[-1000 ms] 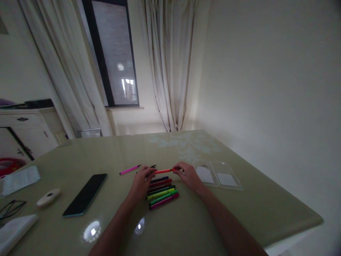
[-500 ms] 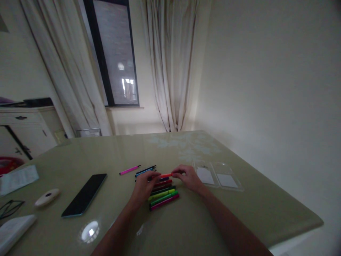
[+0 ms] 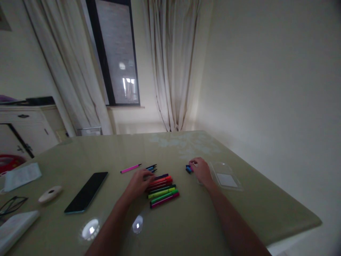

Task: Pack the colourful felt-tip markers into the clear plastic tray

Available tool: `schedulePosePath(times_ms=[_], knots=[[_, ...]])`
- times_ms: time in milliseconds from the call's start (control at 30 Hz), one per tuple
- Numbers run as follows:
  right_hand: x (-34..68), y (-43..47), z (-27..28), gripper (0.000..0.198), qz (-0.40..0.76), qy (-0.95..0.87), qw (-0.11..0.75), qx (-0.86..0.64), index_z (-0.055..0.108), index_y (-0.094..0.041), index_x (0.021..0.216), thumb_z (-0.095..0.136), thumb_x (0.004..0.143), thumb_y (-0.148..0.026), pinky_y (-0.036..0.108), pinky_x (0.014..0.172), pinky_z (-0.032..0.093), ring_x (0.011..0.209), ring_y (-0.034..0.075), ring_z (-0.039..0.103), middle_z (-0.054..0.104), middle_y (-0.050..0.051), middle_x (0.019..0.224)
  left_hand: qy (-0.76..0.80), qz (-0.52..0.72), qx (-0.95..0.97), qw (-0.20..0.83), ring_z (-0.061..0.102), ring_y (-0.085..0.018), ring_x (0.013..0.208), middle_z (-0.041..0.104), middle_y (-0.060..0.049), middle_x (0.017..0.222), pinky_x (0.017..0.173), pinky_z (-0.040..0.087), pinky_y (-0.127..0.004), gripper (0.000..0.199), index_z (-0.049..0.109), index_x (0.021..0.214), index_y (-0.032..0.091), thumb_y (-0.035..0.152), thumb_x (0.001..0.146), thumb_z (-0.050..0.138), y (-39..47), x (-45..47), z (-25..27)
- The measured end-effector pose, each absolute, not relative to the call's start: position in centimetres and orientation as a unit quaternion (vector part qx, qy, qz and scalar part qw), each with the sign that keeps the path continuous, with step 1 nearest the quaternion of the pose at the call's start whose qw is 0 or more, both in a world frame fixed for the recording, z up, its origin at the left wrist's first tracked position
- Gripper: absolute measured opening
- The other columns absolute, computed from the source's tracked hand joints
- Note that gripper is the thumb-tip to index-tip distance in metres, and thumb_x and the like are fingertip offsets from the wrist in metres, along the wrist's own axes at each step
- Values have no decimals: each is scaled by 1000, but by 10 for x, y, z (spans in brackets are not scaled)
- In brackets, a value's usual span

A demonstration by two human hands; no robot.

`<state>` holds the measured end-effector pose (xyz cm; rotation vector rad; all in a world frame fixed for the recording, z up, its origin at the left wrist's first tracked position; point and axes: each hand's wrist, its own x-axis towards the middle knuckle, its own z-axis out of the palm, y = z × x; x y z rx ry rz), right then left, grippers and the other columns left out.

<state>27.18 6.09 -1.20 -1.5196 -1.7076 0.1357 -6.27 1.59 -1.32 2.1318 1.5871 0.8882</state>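
My left hand (image 3: 139,184) is closed around the left end of an orange marker (image 3: 165,179), which lies in a row of several markers. Below it in the row are dark red markers, a yellow-green marker (image 3: 162,192), a green marker (image 3: 164,198) and a magenta one (image 3: 166,201). Just beyond my left fingers lie uncapped blue and black markers, partly covered by the hand. Apart from these rests a pink uncapped marker (image 3: 130,169). My right hand (image 3: 201,171) pinches at a small cluster of loose marker caps (image 3: 189,169); its fingertips are partly hidden.
A clear plastic case (image 3: 226,179) with white inserts lies beside my right forearm. To the left are a black phone (image 3: 86,192), a white oval object (image 3: 50,194), glasses (image 3: 12,206), a white box (image 3: 17,227) and a pale blue sheet (image 3: 22,176). A wall borders the table's right side.
My right hand has let go of the orange marker and moved right to the loose caps. The orange marker has come down into the row, with my left hand at its end.
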Motion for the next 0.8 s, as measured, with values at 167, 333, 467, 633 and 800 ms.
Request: schedulePosePath(times_ms=[167,333,467,633,800], knots=[[278,62,-20,10,-17,-714,321,-622,77,-20,73,74,82,-24,35,81,48,87,24,65,70,11,90,642,314,693,92,69,-29,105,76,-12,110,96,50,-40,31,77,103,19,30,93,49,23,-83,-20],[276,64,-27,14,-12,-731,316,-604,76,-23,66,79,80,-23,36,78,48,83,24,62,69,10,85,666,267,694,53,69,-26,105,75,-11,110,96,50,-35,26,76,100,21,25,95,51,24,-92,-22],[273,63,-28,18,8,-734,313,-603,74,-22,63,78,80,-24,38,82,47,88,27,62,68,12,87,691,228,683,51,68,-26,107,73,-13,112,96,49,-34,29,77,103,19,26,97,50,23,-94,-20],[261,57,-16,8,57,-748,346,-564,76,-20,80,73,85,-25,37,85,48,92,25,65,72,10,93,718,206,663,44,71,-27,99,73,-15,109,88,51,-33,34,79,104,18,24,99,46,22,-99,-20],[241,45,-4,17,194,-749,406,-486,73,-20,98,64,93,-33,32,78,51,85,21,70,77,6,93,729,206,652,41,70,-28,104,75,-14,111,88,51,-34,30,79,104,21,25,97,50,18,-104,-19]])
